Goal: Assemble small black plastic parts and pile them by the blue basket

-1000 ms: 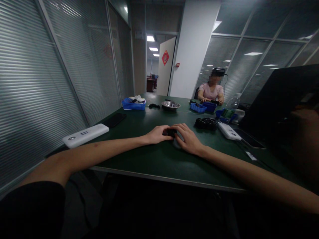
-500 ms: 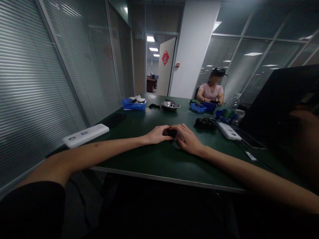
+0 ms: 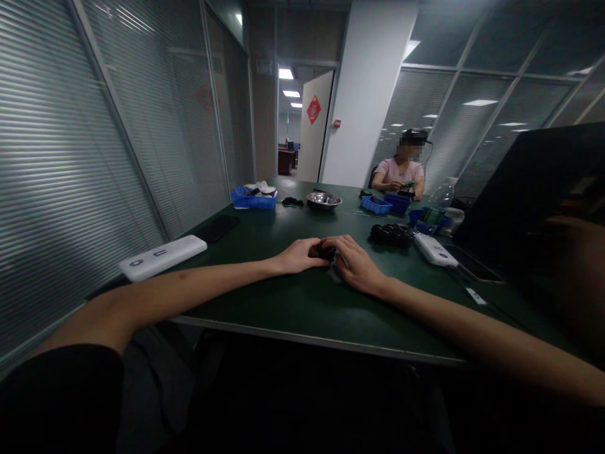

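Observation:
Both my hands meet over the middle of the dark green table (image 3: pixel 283 302). Between them is a small, dark, glossy object (image 3: pixel 325 253), mostly covered by fingers, so its kind cannot be made out. My left hand (image 3: pixel 300 255) is closed on its left side, the thumb toward me. My right hand (image 3: pixel 355 263) curls over it from the right with bent fingers. To the right of my hands lies a heap of black parts (image 3: pixel 391 234).
A white power bank (image 3: pixel 163 257) and dark phone (image 3: pixel 217 228) lie left; another white power bank (image 3: pixel 435 250) lies right. Farther back are a blue bin (image 3: pixel 255 200), metal bowl (image 3: pixel 324 201), small blue tray (image 3: pixel 375 205) and plastic bottle (image 3: pixel 437 205). A co-worker (image 3: pixel 401 173) sits across.
My hands stay in place, with the dark object shifting slightly between them. Across the table, the co-worker has lifted a hand and now holds up a small green item.

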Tool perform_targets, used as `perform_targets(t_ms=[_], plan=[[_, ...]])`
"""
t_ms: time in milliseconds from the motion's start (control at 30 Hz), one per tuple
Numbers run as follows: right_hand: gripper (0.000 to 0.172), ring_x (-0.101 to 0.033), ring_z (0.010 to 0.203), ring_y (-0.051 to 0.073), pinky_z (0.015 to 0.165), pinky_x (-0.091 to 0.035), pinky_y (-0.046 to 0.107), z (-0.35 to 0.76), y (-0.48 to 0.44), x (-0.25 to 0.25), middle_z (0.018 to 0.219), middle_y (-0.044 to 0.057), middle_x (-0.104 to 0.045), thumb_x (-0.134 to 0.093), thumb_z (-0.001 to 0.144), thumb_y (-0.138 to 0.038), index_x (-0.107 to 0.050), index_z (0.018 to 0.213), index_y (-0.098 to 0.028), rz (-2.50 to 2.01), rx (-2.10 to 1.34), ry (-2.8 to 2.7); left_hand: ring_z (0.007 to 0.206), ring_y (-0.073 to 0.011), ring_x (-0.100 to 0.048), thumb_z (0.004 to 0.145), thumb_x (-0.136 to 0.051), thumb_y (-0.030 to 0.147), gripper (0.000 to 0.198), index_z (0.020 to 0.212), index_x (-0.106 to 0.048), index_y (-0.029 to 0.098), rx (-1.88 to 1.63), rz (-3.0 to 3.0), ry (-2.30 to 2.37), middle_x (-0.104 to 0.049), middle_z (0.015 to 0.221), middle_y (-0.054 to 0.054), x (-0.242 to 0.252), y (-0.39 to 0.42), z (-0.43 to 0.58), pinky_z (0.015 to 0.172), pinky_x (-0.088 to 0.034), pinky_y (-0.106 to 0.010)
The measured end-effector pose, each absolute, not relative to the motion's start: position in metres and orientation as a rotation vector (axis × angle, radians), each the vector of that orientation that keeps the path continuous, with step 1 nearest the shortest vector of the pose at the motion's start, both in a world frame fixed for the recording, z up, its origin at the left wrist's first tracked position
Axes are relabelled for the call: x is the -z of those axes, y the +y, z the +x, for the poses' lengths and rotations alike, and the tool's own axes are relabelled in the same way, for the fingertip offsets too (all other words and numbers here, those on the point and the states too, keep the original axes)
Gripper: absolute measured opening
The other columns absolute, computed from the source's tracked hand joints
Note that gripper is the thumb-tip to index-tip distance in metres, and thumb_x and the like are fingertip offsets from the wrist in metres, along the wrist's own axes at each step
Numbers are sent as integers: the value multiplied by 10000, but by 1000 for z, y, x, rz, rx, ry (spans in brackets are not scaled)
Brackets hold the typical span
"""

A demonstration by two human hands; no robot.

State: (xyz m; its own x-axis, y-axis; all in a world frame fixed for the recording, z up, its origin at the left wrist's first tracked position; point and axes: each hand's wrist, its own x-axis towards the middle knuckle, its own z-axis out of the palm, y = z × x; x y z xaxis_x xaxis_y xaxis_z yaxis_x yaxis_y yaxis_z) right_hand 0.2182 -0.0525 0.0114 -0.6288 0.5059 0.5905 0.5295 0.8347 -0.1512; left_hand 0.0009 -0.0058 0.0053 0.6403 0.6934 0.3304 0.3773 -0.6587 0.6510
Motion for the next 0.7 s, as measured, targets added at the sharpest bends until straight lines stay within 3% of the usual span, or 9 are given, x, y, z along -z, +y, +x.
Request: perform_targets(t_ms=[133, 300, 467, 700], plan=[[434, -522, 1213, 306, 1056, -453, 539, 217, -55, -13, 1320, 109, -581, -473, 890, -90, -546, 1292, -234, -777, 82, -2356, 865, -201, -623, 805, -744, 395, 432, 1141, -662, 137, -781, 2315, 826, -679, 946, -48, -4, -5, 1, 770, -469, -299], [291, -565, 1123, 305, 992, -488, 509, 216, -56, -13, 1205, 115, -605, -522, 979, -251, -562, 1267, -241, -864, 130, -2303, 892, -206, -628, 819, -733, 405, 458, 1182, -651, 137, -779, 2321, 798, -685, 984, -57, -3, -4, -1, 787, -470, -301], [286, -570, 1081, 313, 939, -509, 510, 217, -54, -11, 1164, 112, -603, -552, 993, -350, -575, 1263, -261, -901, 174, -2270, 884, -201, -629, 823, -727, 412, 438, 1165, -659, 148, -780, 2325, 792, -692, 1000, -60, -2, -3, -2, 769, -466, -294], [287, -572, 1079, 302, 942, -517, 496, 218, -53, -10, 1167, 112, -600, -530, 1011, -342, -577, 1281, -258, -900, 183, -2291, 879, -197, -628, 814, -732, 385, 425, 1158, -663, 145, -786, 2319, 782, -693, 995, -60, 0, 0, -1, 769, -467, -293]])
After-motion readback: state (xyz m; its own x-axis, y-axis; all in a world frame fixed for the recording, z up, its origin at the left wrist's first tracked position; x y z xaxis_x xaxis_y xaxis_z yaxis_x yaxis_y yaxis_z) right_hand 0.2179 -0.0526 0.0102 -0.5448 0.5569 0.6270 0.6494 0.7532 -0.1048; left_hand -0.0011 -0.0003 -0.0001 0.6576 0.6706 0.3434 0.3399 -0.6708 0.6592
